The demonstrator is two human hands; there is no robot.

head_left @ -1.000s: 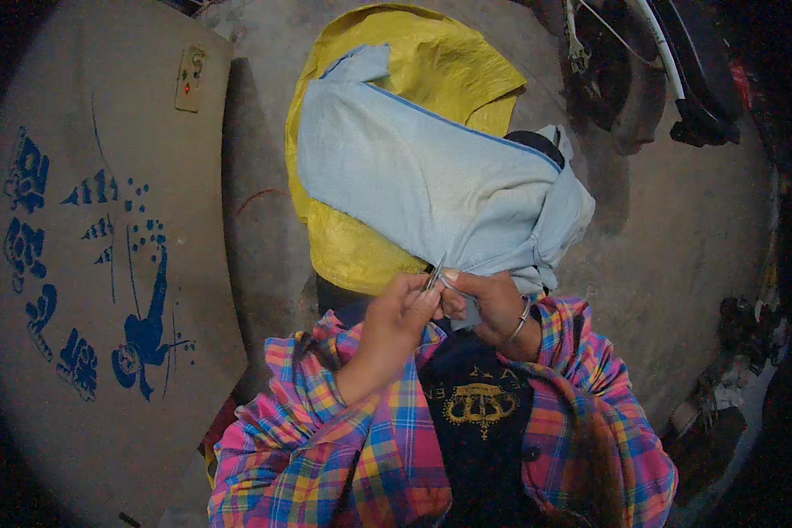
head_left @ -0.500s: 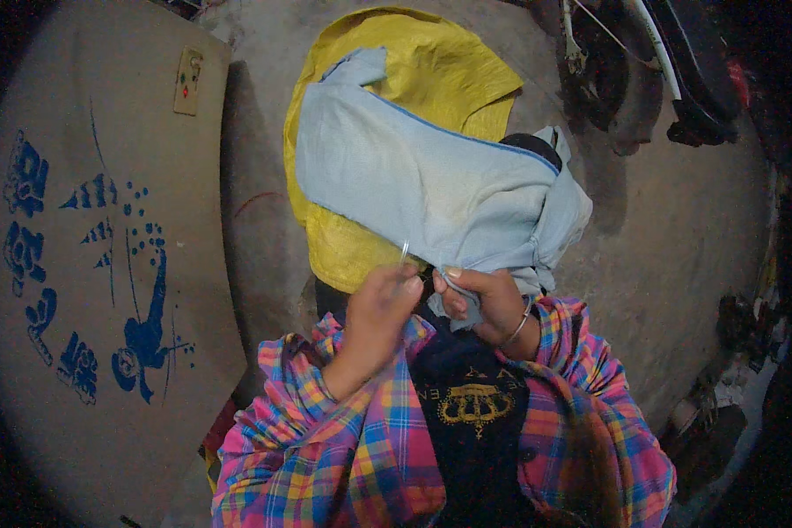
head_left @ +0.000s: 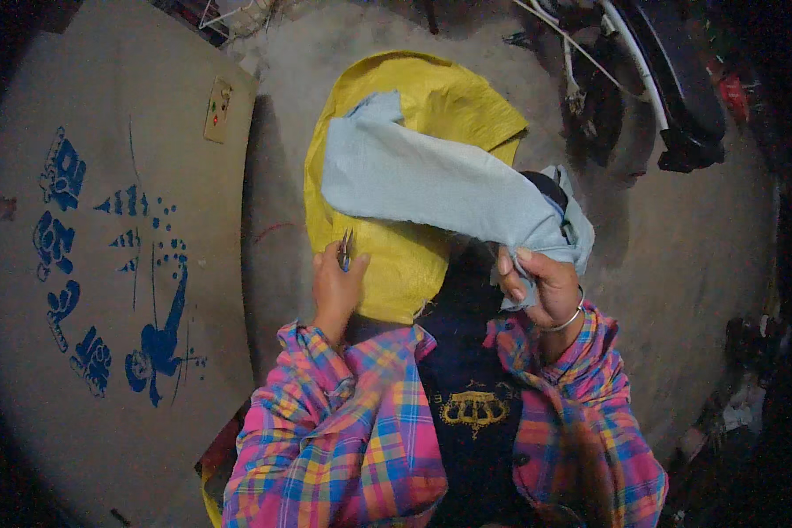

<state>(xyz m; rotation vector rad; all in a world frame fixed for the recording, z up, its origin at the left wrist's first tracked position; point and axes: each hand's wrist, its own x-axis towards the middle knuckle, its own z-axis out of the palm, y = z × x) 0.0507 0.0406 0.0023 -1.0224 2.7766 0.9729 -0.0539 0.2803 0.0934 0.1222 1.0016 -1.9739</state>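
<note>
My left hand point(head_left: 338, 283) is closed around small metal thread snips point(head_left: 346, 246), whose pointed blades stick up past the fingers over the yellow woven sheet. At the right, my right hand point(head_left: 544, 286) pinches the near edge of a light blue cloth point(head_left: 422, 176). A corner of the cloth hangs below those fingers. The cloth stretches from there to the far left across the yellow woven sheet point(head_left: 374, 273), with a narrow flap sticking up at its far end. Beside my right hand, the cloth bunches around a dark rounded thing point(head_left: 546, 187), mostly hidden.
A tall beige panel point(head_left: 194, 290) with blue printed pictures and a small switch plate stands at the left. Dark equipment with a pale curved bar point(head_left: 638, 66) is at the far right. Grey concrete floor point(head_left: 660, 238) lies around the sheet; cluttered items line the right rim.
My left hand has moved left, away from my right hand, with the snips now showing. My right hand has shifted right with the cloth edge, and the cloth's near side has been drawn up.
</note>
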